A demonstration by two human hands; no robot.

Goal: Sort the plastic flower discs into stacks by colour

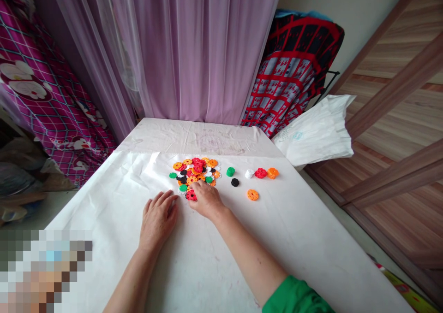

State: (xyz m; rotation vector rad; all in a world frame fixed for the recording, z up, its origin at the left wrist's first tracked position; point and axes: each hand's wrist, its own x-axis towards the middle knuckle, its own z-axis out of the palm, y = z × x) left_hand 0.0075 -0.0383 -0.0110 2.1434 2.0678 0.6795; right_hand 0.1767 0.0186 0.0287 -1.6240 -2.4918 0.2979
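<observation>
A heap of small flower-shaped plastic discs (196, 169) in orange, red, white, black and green lies on the white cloth-covered table (294, 230). My right hand (206, 197) rests at the heap's near edge, fingers curled around a red disc (190, 195). My left hand (158, 218) lies flat on the cloth just left of it, fingers stretched out, holding nothing. To the right of the heap lie separate discs: green (230, 171), black (235, 182), white (249, 174), red (260, 173), and two orange ones (272, 173) (252, 194).
Purple curtains (194, 50) hang behind the table. A red-and-black patterned blanket (294, 68) is draped at the back right, with a white plastic bag (316, 133) by the table's right corner. A pink patterned cloth (41, 91) is at the left. Wooden floor lies to the right.
</observation>
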